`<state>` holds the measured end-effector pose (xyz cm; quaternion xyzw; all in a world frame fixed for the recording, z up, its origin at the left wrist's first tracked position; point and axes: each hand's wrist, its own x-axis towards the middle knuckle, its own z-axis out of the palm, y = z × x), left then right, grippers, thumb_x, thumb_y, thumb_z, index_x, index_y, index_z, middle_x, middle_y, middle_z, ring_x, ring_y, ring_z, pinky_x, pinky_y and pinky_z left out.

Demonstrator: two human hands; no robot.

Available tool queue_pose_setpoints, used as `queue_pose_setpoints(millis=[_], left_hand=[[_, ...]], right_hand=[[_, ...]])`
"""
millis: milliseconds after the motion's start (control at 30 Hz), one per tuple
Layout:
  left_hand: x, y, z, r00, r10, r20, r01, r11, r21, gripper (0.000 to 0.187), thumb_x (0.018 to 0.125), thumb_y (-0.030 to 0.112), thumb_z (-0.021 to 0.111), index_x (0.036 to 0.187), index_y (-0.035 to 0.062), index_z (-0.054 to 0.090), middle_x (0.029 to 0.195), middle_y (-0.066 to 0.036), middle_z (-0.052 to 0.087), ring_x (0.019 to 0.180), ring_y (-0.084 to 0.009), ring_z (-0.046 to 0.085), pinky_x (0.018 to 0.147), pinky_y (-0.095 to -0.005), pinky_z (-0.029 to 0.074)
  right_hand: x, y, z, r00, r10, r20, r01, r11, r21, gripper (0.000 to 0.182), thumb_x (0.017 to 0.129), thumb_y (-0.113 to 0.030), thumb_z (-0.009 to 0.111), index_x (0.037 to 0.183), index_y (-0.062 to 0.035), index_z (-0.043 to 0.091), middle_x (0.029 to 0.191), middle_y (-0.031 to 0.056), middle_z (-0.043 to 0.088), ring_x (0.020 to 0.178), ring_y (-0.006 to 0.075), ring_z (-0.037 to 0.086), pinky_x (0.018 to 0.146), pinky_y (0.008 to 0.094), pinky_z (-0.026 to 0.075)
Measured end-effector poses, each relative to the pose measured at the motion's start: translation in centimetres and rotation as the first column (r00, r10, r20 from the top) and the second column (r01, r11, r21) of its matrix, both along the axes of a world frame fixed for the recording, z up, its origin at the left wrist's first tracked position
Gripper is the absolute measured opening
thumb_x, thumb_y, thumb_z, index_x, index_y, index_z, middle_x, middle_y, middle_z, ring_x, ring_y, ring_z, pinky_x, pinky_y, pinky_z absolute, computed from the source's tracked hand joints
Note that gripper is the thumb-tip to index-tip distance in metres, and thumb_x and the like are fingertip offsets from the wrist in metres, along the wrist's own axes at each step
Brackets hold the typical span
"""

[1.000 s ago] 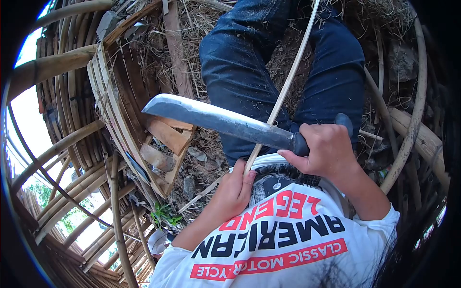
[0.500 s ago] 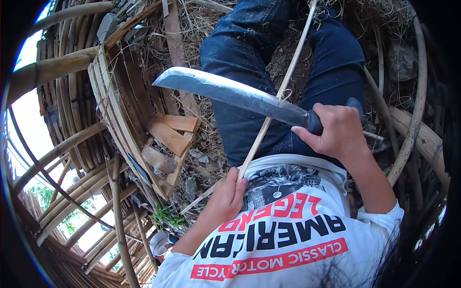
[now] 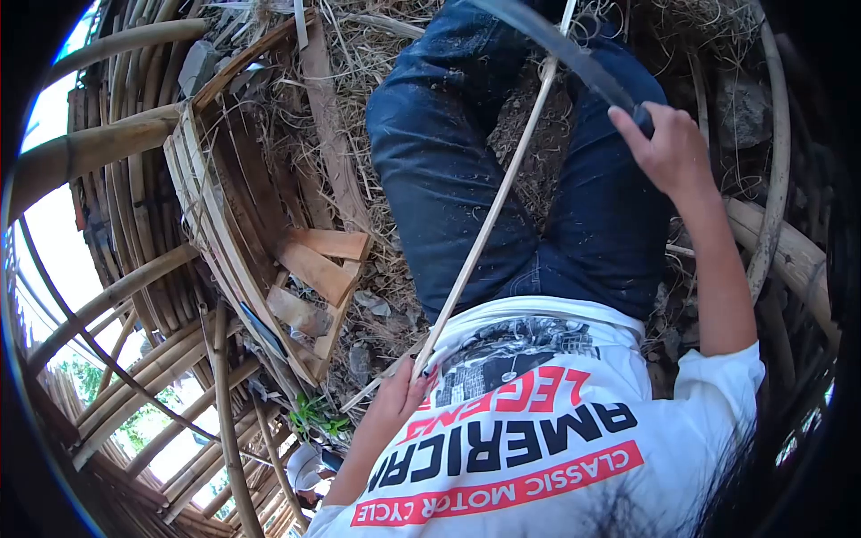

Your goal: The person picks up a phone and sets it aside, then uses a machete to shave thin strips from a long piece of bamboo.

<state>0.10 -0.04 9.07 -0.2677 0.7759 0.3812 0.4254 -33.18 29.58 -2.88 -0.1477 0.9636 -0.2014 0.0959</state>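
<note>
A long, thin bamboo strip runs slantwise over my lap, from my waist up between my legs and out at the top of the view. My left hand is closed round its near end, beside the white shirt. My right hand grips the dark handle of a machete above my right thigh. Its blade lies across the far part of the strip, and its tip is cut off by the top edge. A thin curled shaving shows close to the blade.
On the left stands a slatted wooden crate with wood pieces inside, beside a bamboo lattice. Dry straw and shavings cover the ground. Bent bamboo poles and a stone are at right. Another person is partly visible lower left.
My right hand has moved the machete away from my body, along the strip towards its far end. My left hand, still holding the strip, has drawn back slightly towards my body.
</note>
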Motion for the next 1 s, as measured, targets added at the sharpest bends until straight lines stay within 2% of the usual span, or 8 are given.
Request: queue_pose_setpoints(millis=[67,200,333,400,500,600,767,1000], left_hand=[[1.2,-0.2,0.2,1.0,-0.01,0.026,0.01,1.0,-0.013,0.03,0.101,0.03,0.043,0.109,0.0011,0.046,0.082,-0.027,0.055,0.08,-0.0438,0.054,0.073,-0.0459,0.041],[1.4,-0.1,0.0,1.0,0.027,-0.007,-0.027,1.0,0.013,0.031,0.101,0.031,0.043,0.107,0.0008,0.045,0.082,-0.026,0.054,0.08,-0.0432,0.053,0.074,-0.0453,0.041],[-1.9,1.1,0.4,0.996,0.09,-0.007,-0.089,0.995,0.05,0.031,0.102,0.031,0.042,0.106,0.0001,0.044,0.081,-0.024,0.054,0.078,-0.04,0.054,0.073,-0.0426,0.043],[-3.5,1.7,0.6,0.993,0.114,0.005,-0.114,0.991,0.064,0.031,0.102,0.031,0.041,0.104,-0.0004,0.044,0.082,-0.024,0.055,0.079,-0.0393,0.055,0.073,-0.0421,0.043],[-4.1,1.9,-0.2,0.996,0.084,-0.025,-0.083,0.996,0.036,0.029,0.102,0.029,0.042,0.104,0.0,0.043,0.077,-0.025,0.055,0.074,-0.0413,0.055,0.07,-0.0434,0.043],[-4.4,2.2,-1.0,0.995,0.046,-0.083,-0.045,0.999,0.021,0.029,0.101,0.028,0.043,0.107,-0.0002,0.044,0.075,-0.028,0.057,0.073,-0.0475,0.059,0.066,-0.0464,0.044],[-6.0,3.8,-1.5,0.96,0.046,-0.277,-0.071,0.994,-0.08,0.034,0.099,0.027,0.046,0.112,-0.0044,0.047,0.077,-0.031,0.06,0.076,-0.0508,0.061,0.065,-0.049,0.047],[-6.8,4.5,-1.7,0.944,0.09,-0.317,-0.101,0.995,-0.016,0.026,0.097,0.019,0.052,0.11,-0.0036,0.049,0.077,-0.028,0.06,0.075,-0.0455,0.065,0.063,-0.0436,0.048]], right_hand=[[-2.2,1.8,-1.9,0.992,-0.12,-0.045,0.12,0.993,-0.006,0.057,0.088,-0.054,0.058,0.074,0.0005,0.066,0.066,0.0224,0.064,0.067,0.0403,0.065,0.063,0.0452,0.052],[-2.5,1.5,-0.5,0.98,-0.169,0.107,0.181,0.976,-0.124,0.06,0.09,-0.054,0.056,0.074,0.0035,0.066,0.065,0.0237,0.062,0.067,0.0408,0.065,0.062,0.0456,0.049],[3.0,-1.1,0.2,0.986,-0.018,0.166,0.061,0.965,-0.256,0.056,0.085,-0.055,0.062,0.066,-0.002,0.062,0.055,0.0207,0.057,0.059,0.0386,0.063,0.056,0.0448,0.048],[6.0,-2.2,0.8,0.991,0.12,0.054,-0.105,0.969,-0.223,0.055,0.081,-0.056,0.065,0.063,-0.0052,0.058,0.055,0.017,0.059,0.055,0.0368,0.062,0.055,0.0452,0.049],[9.8,-3.9,2.3,0.949,0.276,0.153,-0.217,0.924,-0.316,0.055,0.078,-0.058,0.067,0.061,-0.0072,0.057,0.053,0.0142,0.059,0.05,0.0296,0.062,0.051,0.0408,0.048],[12.4,-5.3,3.3,0.879,0.393,0.271,-0.236,0.851,-0.468,0.057,0.079,-0.059,0.066,0.062,-0.0049,0.061,0.053,0.0134,0.06,0.047,0.0279,0.062,0.048,0.0375,0.048],[13.9,-6.5,3.5,0.849,0.472,0.238,-0.296,0.797,-0.526,0.06,0.079,-0.06,0.065,0.064,-0.002,0.063,0.053,0.0135,0.06,0.046,0.0269,0.062,0.047,0.0357,0.048],[13.6,-5.2,4.1,0.85,0.46,0.259,-0.308,0.831,-0.464,0.058,0.079,-0.058,0.067,0.064,-0.0017,0.063,0.054,0.0131,0.061,0.046,0.0256,0.062,0.046,0.0339,0.048]])
